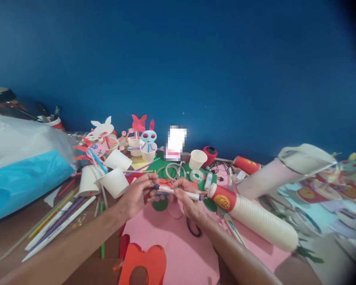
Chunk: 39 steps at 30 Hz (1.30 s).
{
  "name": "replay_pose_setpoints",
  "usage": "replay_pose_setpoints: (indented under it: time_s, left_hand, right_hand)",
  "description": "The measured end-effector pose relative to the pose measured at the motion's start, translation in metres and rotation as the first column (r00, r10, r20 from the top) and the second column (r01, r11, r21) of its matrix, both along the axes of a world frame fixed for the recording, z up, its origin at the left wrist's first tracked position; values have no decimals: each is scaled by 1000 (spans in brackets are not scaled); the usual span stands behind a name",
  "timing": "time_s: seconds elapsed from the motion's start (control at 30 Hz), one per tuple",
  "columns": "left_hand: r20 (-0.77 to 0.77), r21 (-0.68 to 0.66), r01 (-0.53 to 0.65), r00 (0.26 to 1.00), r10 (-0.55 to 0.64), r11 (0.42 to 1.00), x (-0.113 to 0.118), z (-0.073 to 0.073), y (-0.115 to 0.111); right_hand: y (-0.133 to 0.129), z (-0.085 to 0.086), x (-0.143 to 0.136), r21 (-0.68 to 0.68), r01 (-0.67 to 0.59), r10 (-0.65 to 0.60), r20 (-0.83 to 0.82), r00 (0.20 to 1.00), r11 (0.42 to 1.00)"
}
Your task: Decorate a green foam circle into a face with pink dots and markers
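Below the centre of the frame, you are holding a white marker (pixel 166 189) over pink paper (pixel 178 245); your left hand (pixel 141 192) is pinching its dark left end; your right hand (pixel 190 201) is gripping its barrel, fingers closed; stacked paper cups (pixel 256 215) are lying at the lower right.

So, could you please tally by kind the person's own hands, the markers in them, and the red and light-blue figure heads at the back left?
Left hand and right hand: 2
Held marker: 1
Red head: 1
Light-blue head: 1
Total: 5
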State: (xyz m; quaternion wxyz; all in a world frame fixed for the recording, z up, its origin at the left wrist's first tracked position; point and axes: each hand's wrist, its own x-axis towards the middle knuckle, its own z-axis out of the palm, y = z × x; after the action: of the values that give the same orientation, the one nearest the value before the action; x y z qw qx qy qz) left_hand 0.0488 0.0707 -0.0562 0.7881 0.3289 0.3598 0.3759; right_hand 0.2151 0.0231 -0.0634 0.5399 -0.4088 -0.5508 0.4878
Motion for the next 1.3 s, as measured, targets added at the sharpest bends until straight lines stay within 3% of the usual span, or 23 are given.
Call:
replay_pose_setpoints:
  time_s: [0.33,0.6,0.7,0.93,1.13,1.3]
  left_hand:
    - [-6,-6,76,997,-76,997,1,-4,-5]
    - [-65,18,89,994,-88,996,3,-1,-9]
    - [-84,30,102,992,-99,994,5,1,-11]
    - [-151,43,141,980,-134,989,9,-1,-16]
    - [-189,106,95,979,-74,990,7,-11,-6]
    - [-257,307,-37,959,121,951,6,-8,-3]
  right_hand:
    - [-3,4,-5,-66,-46,51,73,996,997]
    - [-6,6,-5,-21,-86,89,202,975,996]
    - [-7,2,-6,11,-114,109,235,966,993]
    - [-6,-8,-10,173,-99,26,379,925,980]
    - [-2,-6,-10,141,-156,79,445,892,978]
    - [3,-1,-2,229,-147,21,476,879,962]
